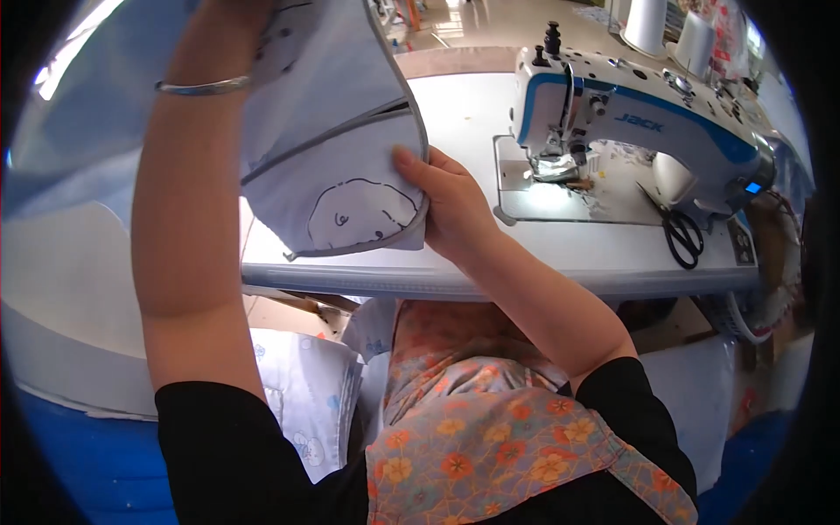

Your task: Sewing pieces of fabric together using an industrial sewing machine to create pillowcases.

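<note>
A pale blue-grey cloth piece (350,157) with dark grey binding along its edges hangs in front of me, raised above the table's left part. A rounded cartoon outline is drawn on its lower panel, and a dark gap runs above that panel. My right hand (455,206) pinches the cloth's bound right edge, thumb on the near face and fingers behind. Stretched up past the cloth's left side, my left arm ends in my left hand (234,16) at the top edge of the view. Its fingers are out of sight, so its hold cannot be made out.
A white and blue sewing machine (647,114) stands on the white table (455,254), its needle area lit. Black-handled scissors (682,238) lie by its base. White thread cones (646,26) stand behind. Folded printed cloth (311,394) hangs below the table's front edge.
</note>
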`<state>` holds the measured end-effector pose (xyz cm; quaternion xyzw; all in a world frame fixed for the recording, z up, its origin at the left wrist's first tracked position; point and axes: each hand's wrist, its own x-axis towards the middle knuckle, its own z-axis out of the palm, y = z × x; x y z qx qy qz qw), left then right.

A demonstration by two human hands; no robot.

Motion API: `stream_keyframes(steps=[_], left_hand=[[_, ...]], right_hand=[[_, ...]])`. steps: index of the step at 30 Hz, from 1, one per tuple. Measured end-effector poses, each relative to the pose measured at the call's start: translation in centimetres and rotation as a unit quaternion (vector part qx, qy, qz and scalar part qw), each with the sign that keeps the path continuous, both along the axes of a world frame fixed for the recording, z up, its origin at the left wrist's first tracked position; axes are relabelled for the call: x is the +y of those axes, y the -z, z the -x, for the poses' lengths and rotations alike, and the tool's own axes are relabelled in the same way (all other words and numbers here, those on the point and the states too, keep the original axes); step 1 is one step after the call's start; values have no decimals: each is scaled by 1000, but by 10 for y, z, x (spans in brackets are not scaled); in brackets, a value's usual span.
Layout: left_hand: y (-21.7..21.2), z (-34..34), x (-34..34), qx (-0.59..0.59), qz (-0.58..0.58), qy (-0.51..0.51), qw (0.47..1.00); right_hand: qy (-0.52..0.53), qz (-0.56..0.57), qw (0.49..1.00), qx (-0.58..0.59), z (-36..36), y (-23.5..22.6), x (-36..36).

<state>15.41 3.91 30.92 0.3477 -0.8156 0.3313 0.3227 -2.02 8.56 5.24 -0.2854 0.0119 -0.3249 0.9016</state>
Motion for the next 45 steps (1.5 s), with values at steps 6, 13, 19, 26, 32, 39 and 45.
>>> stream_keyframes(steps=[6,13,19,26,32,39,45], left_hand=[[182,-28,-8,90,-65,-96,989],[295,-30,47,114,-177,-187,960],[309,69,135,114,-316,-95,937],[368,96,152,144,-173,-205,953],[382,90,150,182,-116,-122,969],[382,95,153,209,-119,-126,963],[376,106,153,207,-123,-163,957]], right_hand=[[56,-30,979,193,34,80,-16],[25,-14,979,202,64,104,-29],[44,0,976,215,73,118,-35],[26,-22,985,170,75,126,-38],[46,-11,980,195,74,126,-38],[23,33,987,153,80,110,-27],[65,227,911,338,98,105,-18]])
